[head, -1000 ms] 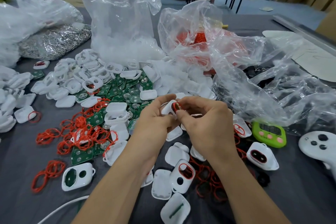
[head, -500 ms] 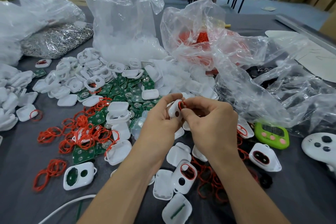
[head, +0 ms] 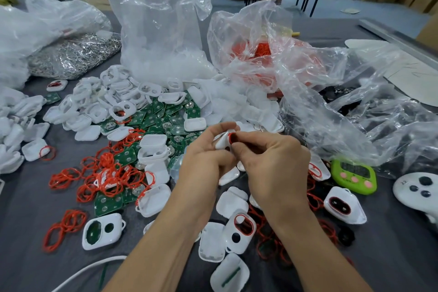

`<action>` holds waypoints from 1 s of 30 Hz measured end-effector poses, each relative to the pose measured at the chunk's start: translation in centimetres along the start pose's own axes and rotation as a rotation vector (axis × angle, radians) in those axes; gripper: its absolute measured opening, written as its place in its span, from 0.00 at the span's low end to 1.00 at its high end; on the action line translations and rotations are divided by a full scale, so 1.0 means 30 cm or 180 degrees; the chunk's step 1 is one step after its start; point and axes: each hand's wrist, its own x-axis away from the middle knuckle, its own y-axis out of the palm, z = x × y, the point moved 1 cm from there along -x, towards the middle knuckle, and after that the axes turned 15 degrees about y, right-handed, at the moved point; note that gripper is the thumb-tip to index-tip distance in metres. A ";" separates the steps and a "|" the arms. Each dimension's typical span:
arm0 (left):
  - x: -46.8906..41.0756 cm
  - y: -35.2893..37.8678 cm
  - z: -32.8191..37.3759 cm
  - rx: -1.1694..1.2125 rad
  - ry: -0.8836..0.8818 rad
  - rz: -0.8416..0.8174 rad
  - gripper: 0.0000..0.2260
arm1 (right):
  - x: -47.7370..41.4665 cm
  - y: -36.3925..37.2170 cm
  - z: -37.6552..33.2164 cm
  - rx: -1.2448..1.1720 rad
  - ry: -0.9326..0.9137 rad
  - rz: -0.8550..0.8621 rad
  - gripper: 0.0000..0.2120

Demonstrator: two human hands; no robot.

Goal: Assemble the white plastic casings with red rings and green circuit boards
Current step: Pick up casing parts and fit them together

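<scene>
Casings (head: 151,142): white is seen throughout.
Held casing (head: 221,142): white, marked by one red ring.
Rings (head: 107,158): red.
Circuit boards (head: 107,205): green, dotted with silver pads.
Timer (head: 353,174): lime green, pink buttons.
Controller (head: 407,194): white, dark buttons.
Table cover (head: 23,256): dark grey.

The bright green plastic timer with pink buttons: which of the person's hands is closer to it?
Right. The right hand is left of the bright green plastic timer, not touching it. The left hand is farther left, beyond the right one. Both grip a white plastic casing.

Glossy plastic casing (head: 222,142), crinkly clear bags (head: 163,31)
</scene>
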 end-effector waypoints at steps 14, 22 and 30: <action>0.015 0.032 0.032 0.0691 -0.0127 0.0582 0.13 | 0.008 0.011 -0.022 0.0021 0.0042 0.0052 0.05; 0.013 0.036 0.036 0.0617 -0.0140 0.0851 0.09 | 0.037 0.028 -0.044 0.0320 -0.0253 0.0135 0.09; 0.009 0.029 0.035 0.0669 -0.0186 0.0791 0.09 | 0.051 0.035 -0.054 0.0483 -0.0405 0.0313 0.08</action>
